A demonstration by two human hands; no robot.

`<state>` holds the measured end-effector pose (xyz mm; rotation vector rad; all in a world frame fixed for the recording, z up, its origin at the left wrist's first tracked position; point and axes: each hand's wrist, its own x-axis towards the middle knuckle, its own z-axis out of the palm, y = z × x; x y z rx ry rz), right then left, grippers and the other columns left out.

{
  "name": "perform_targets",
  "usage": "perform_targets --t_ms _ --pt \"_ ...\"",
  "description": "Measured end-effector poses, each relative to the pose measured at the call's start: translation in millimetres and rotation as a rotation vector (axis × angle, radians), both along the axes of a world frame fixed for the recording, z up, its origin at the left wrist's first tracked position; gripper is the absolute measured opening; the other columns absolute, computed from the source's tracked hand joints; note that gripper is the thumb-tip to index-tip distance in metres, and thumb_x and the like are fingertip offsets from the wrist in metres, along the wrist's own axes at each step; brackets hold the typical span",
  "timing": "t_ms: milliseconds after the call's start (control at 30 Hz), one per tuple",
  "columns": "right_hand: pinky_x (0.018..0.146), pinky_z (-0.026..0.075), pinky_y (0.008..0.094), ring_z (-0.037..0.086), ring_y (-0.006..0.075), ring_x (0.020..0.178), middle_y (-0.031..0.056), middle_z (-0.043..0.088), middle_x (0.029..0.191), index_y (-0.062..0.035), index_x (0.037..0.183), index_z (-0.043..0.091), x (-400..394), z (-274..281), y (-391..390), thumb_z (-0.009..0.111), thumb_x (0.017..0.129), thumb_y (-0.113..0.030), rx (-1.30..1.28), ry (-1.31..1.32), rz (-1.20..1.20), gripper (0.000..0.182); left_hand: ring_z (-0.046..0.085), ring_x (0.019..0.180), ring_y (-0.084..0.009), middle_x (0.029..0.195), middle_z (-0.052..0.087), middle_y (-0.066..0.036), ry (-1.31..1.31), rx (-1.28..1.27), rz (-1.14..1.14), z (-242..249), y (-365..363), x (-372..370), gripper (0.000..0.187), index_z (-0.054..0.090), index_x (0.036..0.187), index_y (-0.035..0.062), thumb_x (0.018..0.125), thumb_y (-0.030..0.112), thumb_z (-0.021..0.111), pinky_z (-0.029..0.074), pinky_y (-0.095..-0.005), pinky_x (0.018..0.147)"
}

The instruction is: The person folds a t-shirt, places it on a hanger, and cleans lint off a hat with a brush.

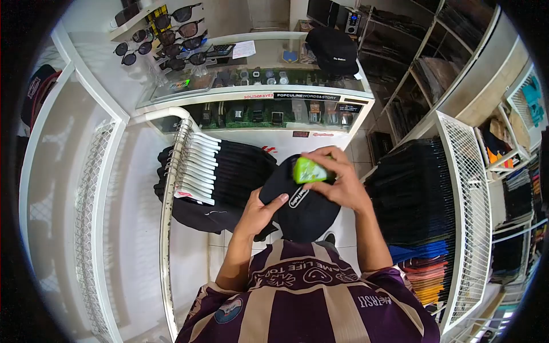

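A black cap (309, 217) with an oval white-lettered patch is held in front of my body. My left hand (258, 210) grips its left edge, the thumb lying on top of the fabric and the other fingers hidden underneath. In my right hand (343, 182) is a bright green block with a pale face (309, 170), pinched between thumb and fingers. This block overlaps the upper part of the cap, just above the patch. What kind of thing the green block is, I cannot tell.
On the left, a white rail (169, 206) carries dark garments on white hangers (197, 171). More folded or hung clothes (409, 188) fill a rack at right. Ahead stands a glass display counter (257, 90) with watches, a black cap (333, 50) on top, and sunglasses (186, 28) on a stand.
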<state>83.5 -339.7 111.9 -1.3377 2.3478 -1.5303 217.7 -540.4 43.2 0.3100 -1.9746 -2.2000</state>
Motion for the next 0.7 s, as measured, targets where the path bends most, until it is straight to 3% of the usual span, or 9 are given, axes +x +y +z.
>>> perform_targets --t_ms 133,200,300,367,433,467,500,633,700 --pt "0.105 0.045 0.0402 0.059 0.0292 0.117 0.0088 0.065 0.122 -0.0212 0.137 0.072 4.0 -4.5 -9.0 0.093 0.069 -0.011 0.032 0.054 0.158 0.072 0.065 0.086 -0.0094 0.098 0.076 -0.006 0.042 -0.025 -0.06 -1.3 2.1 4.2 0.026 0.073 0.115 -0.0061 0.096 0.011 0.075 0.054 -0.0283 0.079" --pt "0.105 0.046 0.0404 0.059 0.0293 0.116 0.0088 0.065 0.122 -0.0216 0.137 0.072 -11.0 -11.1 1.3 0.093 0.069 -0.011 0.002 -0.096 0.124 0.071 0.064 0.086 -0.0086 0.098 0.075 -0.004 0.026 0.059 -0.043 11.9 2.3 7.0 0.025 0.072 0.116 -0.0054 0.097 0.01 0.075 0.054 -0.0274 0.079" --pt "0.102 0.047 0.0386 0.059 0.0271 0.115 0.0089 0.065 0.121 -0.0142 0.134 0.073 -19.2 -13.8 12.5 0.093 0.069 -0.008 0.066 -0.095 -0.035 0.069 0.064 0.087 -0.0082 0.098 0.075 -0.004 -0.044 0.071 0.019 11.3 -0.6 9.7 0.025 0.072 0.117 -0.0048 0.097 0.01 0.074 0.054 -0.0271 0.079" --pt "0.103 0.046 0.0387 0.059 0.0274 0.115 0.0089 0.065 0.12 -0.0143 0.133 0.073 -14.2 -7.3 10.4 0.093 0.069 -0.008 0.11 -0.002 -0.09 0.068 0.064 0.088 -0.008 0.098 0.075 -0.003 -0.015 0.092 0.016 2.8 -0.3 4.1 0.024 0.073 0.116 -0.0035 0.097 0.012 0.075 0.054 -0.0268 0.079" --pt "0.104 0.045 0.0391 0.059 0.0288 0.115 0.009 0.065 0.12 -0.0149 0.133 0.074 2.6 5.2 -3.1 0.093 0.068 -0.008 -0.006 0.056 0.021 0.068 0.068 0.093 -0.0114 0.108 0.076 -0.005 -0.002 0.108 -0.084 -8.9 1.6 2.5 0.029 0.072 0.12 -0.0033 0.096 0.011 0.077 0.056 -0.0289 0.083" --pt "0.106 0.044 0.0396 0.058 0.0293 0.117 0.0096 0.065 0.121 -0.0138 0.133 0.073 10.5 11.2 -9.8 0.092 0.068 -0.007 0.028 0.095 0.087 0.068 0.067 0.091 -0.0101 0.106 0.075 -0.003 0.015 -0.074 -0.115 -11.0 2.8 0.8 0.028 0.072 0.121 -0.0023 0.096 0.009 0.075 0.056 -0.029 0.081" --pt "0.107 0.043 0.0393 0.057 0.028 0.12 0.0103 0.065 0.123 -0.0114 0.134 0.072 13.2 7.2 -15.1 0.092 0.07 -0.007 0.051 0.074 0.136 0.067 0.067 0.091 -0.0101 0.106 0.075 -0.003 0.014 -0.075 -0.12 -9.0 3.3 1.7 0.028 0.072 0.121 -0.0023 0.096 0.009 0.075 0.056 -0.029 0.081" --pt "0.104 0.045 0.0374 0.06 0.0277 0.118 0.0123 0.064 0.125 -0.009 0.138 0.069 -19.2 -26.7 -8.9 0.09 0.074 -0.007 -0.105 -0.111 0.015 0.067 0.069 0.093 -0.0122 0.11 0.076 -0.006 -0.005 -0.083 -0.039 0.3 -3.2 4.5 0.03 0.07 0.122 -0.0053 0.096 0.009 0.075 0.056 -0.0289 0.084" --pt "0.104 0.046 0.0368 0.061 0.0279 0.118 0.0128 0.064 0.125 -0.0081 0.138 0.068 -20.0 -25.9 -5.5 0.09 0.075 -0.005 -0.047 -0.081 -0.05 0.067 0.069 0.094 -0.0132 0.111 0.076 -0.007 -0.044 0.056 -0.014 8.7 -5.0 6.0 0.031 0.07 0.123 -0.0054 0.097 0.01 0.075 0.056 -0.0288 0.085"
